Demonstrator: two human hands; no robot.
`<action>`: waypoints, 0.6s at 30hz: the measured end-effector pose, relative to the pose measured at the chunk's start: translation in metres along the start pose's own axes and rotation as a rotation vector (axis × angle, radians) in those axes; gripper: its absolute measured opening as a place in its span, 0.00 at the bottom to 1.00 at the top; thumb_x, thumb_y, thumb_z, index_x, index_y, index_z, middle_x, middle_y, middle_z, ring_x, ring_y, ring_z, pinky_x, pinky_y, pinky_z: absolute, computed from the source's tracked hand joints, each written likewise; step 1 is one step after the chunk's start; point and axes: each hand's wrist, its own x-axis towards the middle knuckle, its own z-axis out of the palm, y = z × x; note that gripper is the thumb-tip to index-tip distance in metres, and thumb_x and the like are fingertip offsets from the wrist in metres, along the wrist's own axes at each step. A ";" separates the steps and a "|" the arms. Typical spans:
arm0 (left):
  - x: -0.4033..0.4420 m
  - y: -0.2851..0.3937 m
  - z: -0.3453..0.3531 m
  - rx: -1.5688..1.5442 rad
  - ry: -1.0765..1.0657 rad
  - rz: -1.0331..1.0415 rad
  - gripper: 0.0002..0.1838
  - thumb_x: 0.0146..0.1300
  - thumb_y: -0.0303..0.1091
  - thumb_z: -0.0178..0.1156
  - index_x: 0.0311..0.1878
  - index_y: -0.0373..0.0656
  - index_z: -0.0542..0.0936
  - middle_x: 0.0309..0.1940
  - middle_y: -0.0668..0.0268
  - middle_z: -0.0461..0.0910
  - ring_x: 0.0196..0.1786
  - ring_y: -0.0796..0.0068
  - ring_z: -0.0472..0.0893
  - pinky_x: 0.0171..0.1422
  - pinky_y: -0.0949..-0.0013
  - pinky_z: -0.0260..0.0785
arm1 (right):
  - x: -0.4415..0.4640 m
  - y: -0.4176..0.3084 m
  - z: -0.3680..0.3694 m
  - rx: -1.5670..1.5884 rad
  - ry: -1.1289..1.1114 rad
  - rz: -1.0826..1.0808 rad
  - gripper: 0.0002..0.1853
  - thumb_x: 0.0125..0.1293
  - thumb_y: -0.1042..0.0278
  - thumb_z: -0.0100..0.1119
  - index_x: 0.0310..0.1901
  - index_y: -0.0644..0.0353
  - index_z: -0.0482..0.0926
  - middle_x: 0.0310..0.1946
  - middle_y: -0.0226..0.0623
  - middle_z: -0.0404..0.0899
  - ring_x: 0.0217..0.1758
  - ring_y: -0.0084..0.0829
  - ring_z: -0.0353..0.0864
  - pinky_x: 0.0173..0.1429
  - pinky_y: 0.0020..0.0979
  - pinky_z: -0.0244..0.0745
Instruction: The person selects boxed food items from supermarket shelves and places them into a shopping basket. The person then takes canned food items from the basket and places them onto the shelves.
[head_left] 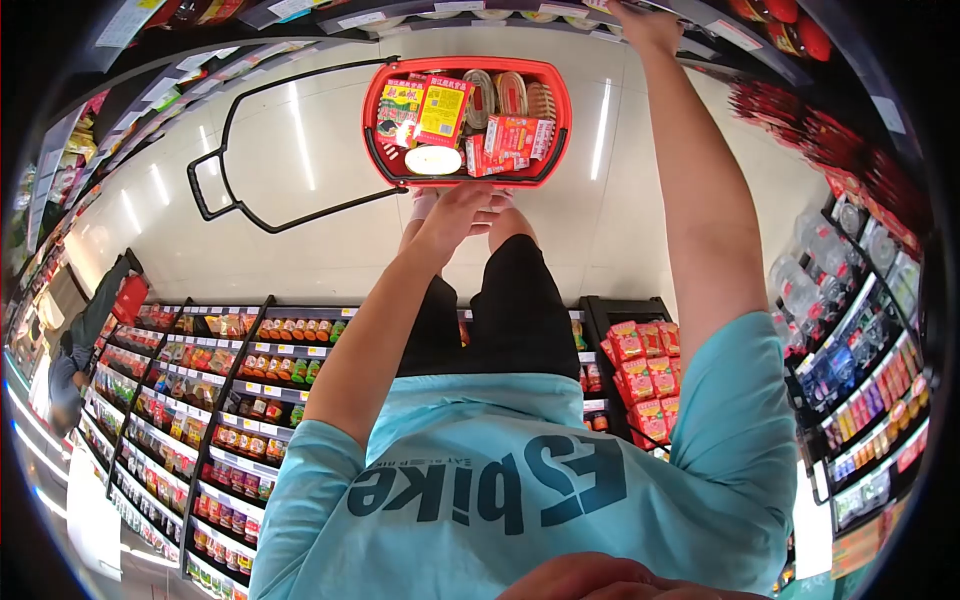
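Shopping basket [556, 78], one, red with black trim, resting on the pale tiled floor [612, 225], handle [222, 165] black, extended to the basket's left. Contents: two yellow-and-red packs [441, 108] in the basket's left part, far side; two round tins [511, 92] at the far middle; one ridged pack [541, 104] at the basket's right end; red printed packets [520, 138] toward the near right; one white oval-topped container [433, 160] at the near left. Left hand [465, 213], one, at the basket's near side, grip relaxed, fingers loosely spread; contact with the rim cannot be told. Right hand [652, 27], one, beyond the basket to its right, at the labelled shelf edge [735, 36]; fingers cut off by the frame, grip cannot be told. Outward from the basket: jar shelving [240, 425], near side and left; stacked red packets [648, 372], near side and right; large clear bottles [800, 285], well to the right; another person [80, 350], far to the left.
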 end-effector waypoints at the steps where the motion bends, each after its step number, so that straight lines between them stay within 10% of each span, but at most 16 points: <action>1: -0.003 0.001 0.002 0.005 -0.001 0.001 0.20 0.74 0.43 0.53 0.62 0.42 0.74 0.56 0.62 0.83 0.55 0.67 0.82 0.59 0.63 0.73 | -0.017 -0.028 -0.031 0.083 -0.063 0.113 0.34 0.51 0.53 0.77 0.57 0.64 0.79 0.51 0.55 0.84 0.54 0.49 0.85 0.61 0.42 0.77; 4: -0.015 0.005 0.011 0.009 0.001 0.026 0.20 0.73 0.42 0.54 0.62 0.41 0.74 0.55 0.61 0.83 0.54 0.68 0.82 0.59 0.63 0.73 | -0.042 -0.003 -0.046 0.128 -0.071 0.206 0.56 0.42 0.35 0.77 0.61 0.78 0.70 0.52 0.57 0.82 0.56 0.49 0.83 0.62 0.41 0.77; 10: -0.066 0.026 0.032 0.116 -0.014 0.142 0.21 0.72 0.40 0.56 0.63 0.41 0.74 0.53 0.63 0.83 0.52 0.70 0.82 0.57 0.66 0.73 | -0.148 -0.016 -0.147 0.946 -0.561 0.740 0.34 0.59 0.43 0.68 0.56 0.64 0.76 0.39 0.36 0.82 0.39 0.30 0.81 0.43 0.30 0.79; 16: -0.148 0.077 0.048 0.769 0.339 0.957 0.38 0.60 0.42 0.74 0.66 0.33 0.68 0.58 0.53 0.79 0.53 0.68 0.83 0.60 0.65 0.75 | -0.246 -0.104 -0.287 1.134 -1.023 0.834 0.37 0.68 0.30 0.46 0.58 0.60 0.75 0.40 0.43 0.84 0.34 0.35 0.85 0.42 0.34 0.82; 18: -0.184 0.091 0.046 0.654 0.195 0.833 0.37 0.60 0.43 0.74 0.65 0.32 0.69 0.56 0.54 0.80 0.52 0.69 0.83 0.59 0.66 0.76 | -0.268 -0.126 -0.312 1.090 -1.056 0.807 0.44 0.67 0.23 0.37 0.59 0.61 0.74 0.42 0.47 0.85 0.35 0.38 0.86 0.41 0.34 0.83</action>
